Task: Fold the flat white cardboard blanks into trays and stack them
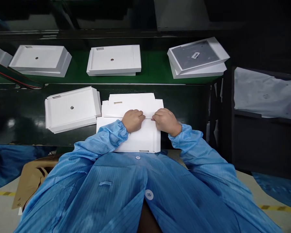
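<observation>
A white cardboard box blank point(143, 140) lies in front of me, its near edge close to my blue coat. Across its far side runs a folded panel point(133, 105) with a small slot near the top left. My left hand point(133, 120) is closed, fingers curled onto the panel's near edge. Just to the right, my right hand point(166, 121) pinches the same edge, thumb and fingers together. A small gap separates the two hands. My left hand partly covers a round hole in the blank.
Left of the blank lies a stack of flat white trays point(71, 110). On the green belt point(155, 66) beyond are white boxes point(113, 60) and, at right, a box holding a dark grey panel point(195, 55). A black bin point(264, 139) with a bagged item stands right.
</observation>
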Demonstrator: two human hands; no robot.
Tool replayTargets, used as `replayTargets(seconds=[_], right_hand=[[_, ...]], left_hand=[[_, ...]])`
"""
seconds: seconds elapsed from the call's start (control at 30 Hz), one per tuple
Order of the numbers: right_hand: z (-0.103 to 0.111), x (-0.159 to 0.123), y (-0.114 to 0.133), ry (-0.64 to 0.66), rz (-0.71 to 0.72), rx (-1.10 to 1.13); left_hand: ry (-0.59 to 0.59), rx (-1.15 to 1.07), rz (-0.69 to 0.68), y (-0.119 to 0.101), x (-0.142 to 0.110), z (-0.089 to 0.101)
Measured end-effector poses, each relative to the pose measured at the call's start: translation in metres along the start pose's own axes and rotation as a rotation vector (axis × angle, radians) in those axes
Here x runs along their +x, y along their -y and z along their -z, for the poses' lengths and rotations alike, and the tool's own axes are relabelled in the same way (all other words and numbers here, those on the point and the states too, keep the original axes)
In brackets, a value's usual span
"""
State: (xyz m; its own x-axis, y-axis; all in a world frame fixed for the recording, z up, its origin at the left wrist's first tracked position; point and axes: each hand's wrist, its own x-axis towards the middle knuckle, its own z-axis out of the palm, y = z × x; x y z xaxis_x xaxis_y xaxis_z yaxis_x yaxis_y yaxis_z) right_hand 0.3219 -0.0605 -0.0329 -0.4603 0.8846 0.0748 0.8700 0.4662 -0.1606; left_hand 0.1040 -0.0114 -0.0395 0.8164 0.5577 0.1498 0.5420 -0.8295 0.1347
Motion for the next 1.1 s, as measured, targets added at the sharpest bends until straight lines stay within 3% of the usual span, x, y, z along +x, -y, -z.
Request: replayTargets(seconds=[0.3, 0.57, 0.67, 0.9, 1.1], right_hand=[[0.008, 0.002, 0.004, 0.056, 0.112, -0.075], [-0.004, 0.010, 0.012, 0.042, 0.100, -0.099], [-0.006, 0.009, 0.009, 0.017, 0.103, -0.094], [-0.004, -0.001, -0.007, -0.040, 0.062, -0.093], [0.003, -0.003, -0.010, -0.015, 0.043, -0.109]], left_hand=[[0.000, -0.004, -0.019, -0.002, 0.001, -0.002], [-0.016, -0.012, 0.011, -0.008, 0.005, -0.003], [-0.005, -0.008, 0.079, 0.007, -0.012, 0.006], [0.008, 0.028, 0.302, 0.074, -0.084, 0.035], [-0.026, 0.012, 0.325, 0.082, -0.095, 0.027]])
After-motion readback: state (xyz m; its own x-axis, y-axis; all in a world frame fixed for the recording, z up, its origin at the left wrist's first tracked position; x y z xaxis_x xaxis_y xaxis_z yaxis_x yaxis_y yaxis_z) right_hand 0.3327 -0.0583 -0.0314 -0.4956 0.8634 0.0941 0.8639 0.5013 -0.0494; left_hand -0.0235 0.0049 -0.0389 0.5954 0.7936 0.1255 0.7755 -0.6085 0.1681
